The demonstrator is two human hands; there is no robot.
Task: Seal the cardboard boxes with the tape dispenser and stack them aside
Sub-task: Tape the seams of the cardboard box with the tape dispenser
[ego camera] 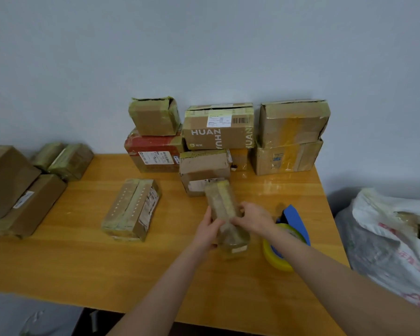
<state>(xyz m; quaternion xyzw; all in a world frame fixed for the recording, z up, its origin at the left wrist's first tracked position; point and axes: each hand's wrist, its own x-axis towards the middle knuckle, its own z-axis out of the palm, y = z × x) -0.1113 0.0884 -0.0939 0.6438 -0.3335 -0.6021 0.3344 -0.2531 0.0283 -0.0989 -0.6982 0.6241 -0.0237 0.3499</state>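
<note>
Holding the small box (pixel 222 202) beside the tape dispenser (pixel 294 221), left grip (pixel 210 225) and right grip (pixel 252 218) curl round it; keeping it steady should help taping.

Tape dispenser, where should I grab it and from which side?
Grip the blue handle rising free at the far end of the tape dispenser; the yellow roll fills the near end. Probably come from the right, since the held box sits close on its left.

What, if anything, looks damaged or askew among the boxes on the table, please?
The small box atop the red box has a torn, gaping top; the upper right box looks crushed, its tape wrinkled.
</note>
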